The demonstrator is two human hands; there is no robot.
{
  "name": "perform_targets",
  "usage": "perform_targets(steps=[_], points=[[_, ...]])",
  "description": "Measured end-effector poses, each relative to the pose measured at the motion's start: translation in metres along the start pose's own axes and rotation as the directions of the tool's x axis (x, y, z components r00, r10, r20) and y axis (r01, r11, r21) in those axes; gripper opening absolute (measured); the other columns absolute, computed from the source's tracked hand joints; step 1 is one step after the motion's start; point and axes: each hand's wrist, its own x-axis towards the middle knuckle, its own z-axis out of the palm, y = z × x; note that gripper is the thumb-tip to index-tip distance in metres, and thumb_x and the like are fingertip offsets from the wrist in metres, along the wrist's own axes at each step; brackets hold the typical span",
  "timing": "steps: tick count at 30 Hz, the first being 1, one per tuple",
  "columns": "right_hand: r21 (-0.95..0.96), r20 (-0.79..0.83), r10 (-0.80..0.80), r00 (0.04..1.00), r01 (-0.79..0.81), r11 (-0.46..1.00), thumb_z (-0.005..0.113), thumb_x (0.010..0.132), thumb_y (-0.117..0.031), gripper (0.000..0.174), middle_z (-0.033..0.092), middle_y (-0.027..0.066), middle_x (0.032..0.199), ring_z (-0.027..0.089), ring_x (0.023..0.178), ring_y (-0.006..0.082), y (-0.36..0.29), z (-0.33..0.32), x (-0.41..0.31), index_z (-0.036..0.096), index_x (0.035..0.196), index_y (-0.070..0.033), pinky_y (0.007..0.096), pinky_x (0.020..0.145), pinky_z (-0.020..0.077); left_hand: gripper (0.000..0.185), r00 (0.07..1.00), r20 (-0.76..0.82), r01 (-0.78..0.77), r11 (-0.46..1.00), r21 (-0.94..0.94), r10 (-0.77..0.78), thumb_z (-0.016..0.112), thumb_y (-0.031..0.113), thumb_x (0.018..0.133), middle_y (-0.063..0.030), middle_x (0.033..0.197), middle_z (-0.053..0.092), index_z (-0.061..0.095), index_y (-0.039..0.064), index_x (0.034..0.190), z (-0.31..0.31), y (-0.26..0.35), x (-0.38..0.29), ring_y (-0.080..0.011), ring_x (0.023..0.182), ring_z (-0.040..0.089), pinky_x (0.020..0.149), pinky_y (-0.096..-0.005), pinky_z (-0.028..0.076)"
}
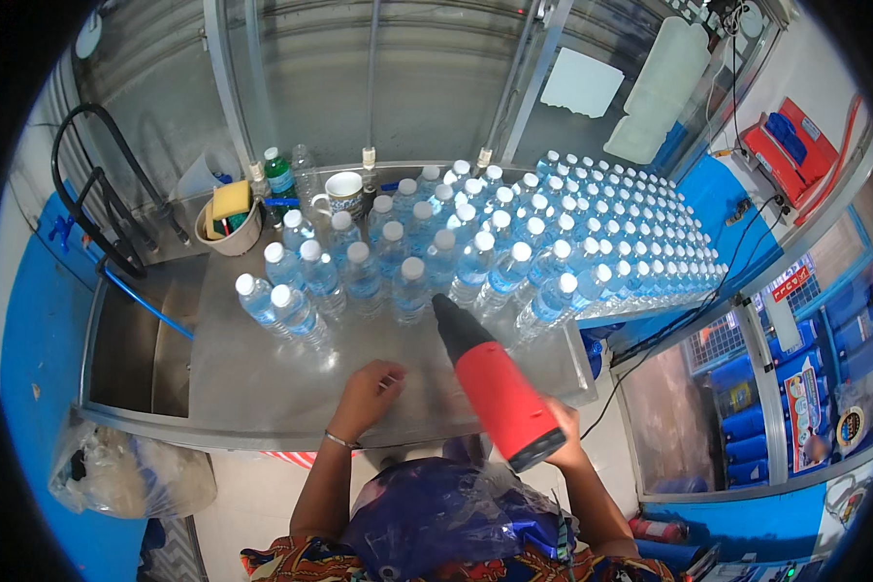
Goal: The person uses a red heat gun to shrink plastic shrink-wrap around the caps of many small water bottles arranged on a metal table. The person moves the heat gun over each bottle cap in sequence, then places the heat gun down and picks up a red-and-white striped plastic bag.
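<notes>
My right hand (569,431) grips a red heat gun or hair dryer (505,396), partly hidden behind its body. The black nozzle (452,320) points forward, towards the near rows of bottles. Over the stainless steel counter (262,396), my left hand (372,393) has its fingers curled. A small pale mark shows between them, too small to identify. Many clear water bottles with white caps and blue labels stand upright in rows across the counter. One front bottle (411,295) is close to the nozzle tip; two more, including a bottle (298,309), stand at the front left.
A steel sink (127,349) lies left, with a black hose (62,145) above it. Behind the bottles are a tub (236,236) with sponges, a patterned mug (345,195) and a green bottle (279,182). Dark cables (687,320) run down right. Plastic bags (134,465) hang below left.
</notes>
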Motion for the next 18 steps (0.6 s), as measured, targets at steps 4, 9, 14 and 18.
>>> perform_targets(steps=[4,9,14,18], points=[[-0.240,-0.043,-0.075,0.996,0.062,0.969,0.063,0.083,-0.024,0.038,0.065,0.0169,0.102,0.065,0.087,0.0273,0.034,-0.054,0.025,0.058,0.110,0.003,0.0377,0.075,0.0528,0.021,0.998,0.031,-0.052,0.998,-0.036,0.053,0.063,0.010,0.082,-0.0111,0.093,0.064,0.064,0.001,0.101,0.036,0.021,0.027,-0.0195,0.081,0.064,0.071,-0.0303,0.051],[0.452,-0.191,0.298,0.935,-0.186,0.873,0.048,0.092,-0.053,0.066,0.063,0.0194,0.103,0.065,0.081,0.0243,0.068,-0.148,0.107,0.049,0.119,0.008,0.0329,0.071,0.0543,0.023,0.998,0.043,-0.054,0.998,-0.030,0.055,0.062,0.012,0.083,-0.0119,0.094,0.063,0.064,0.001,0.103,0.093,0.051,0.062,-0.0204,0.080,0.064,0.070,-0.0313,0.051],[0.606,-0.064,0.444,0.894,-0.318,0.729,0.042,0.093,-0.056,0.066,0.064,0.0169,0.096,0.066,0.078,0.0218,0.145,-0.226,0.209,0.054,0.114,0.005,0.0316,0.066,0.0550,0.022,0.999,0.026,-0.032,0.999,0.039,0.031,0.062,0.009,0.084,-0.0093,0.095,0.062,0.064,0.004,0.105,0.144,0.079,0.083,-0.0194,0.083,0.064,0.072,-0.0304,0.051],[0.700,0.126,0.507,0.852,-0.439,0.563,0.038,0.095,-0.055,0.064,0.065,0.0148,0.092,0.066,0.079,0.0240,0.233,-0.259,0.289,0.056,0.112,0.004,0.0335,0.068,0.0552,0.023,0.999,-0.022,0.023,0.999,-0.046,-0.024,0.062,0.010,0.084,-0.0132,0.096,0.063,0.062,0.003,0.106,0.171,0.092,0.076,-0.0243,0.084,0.066,0.073,-0.0328,0.052]])
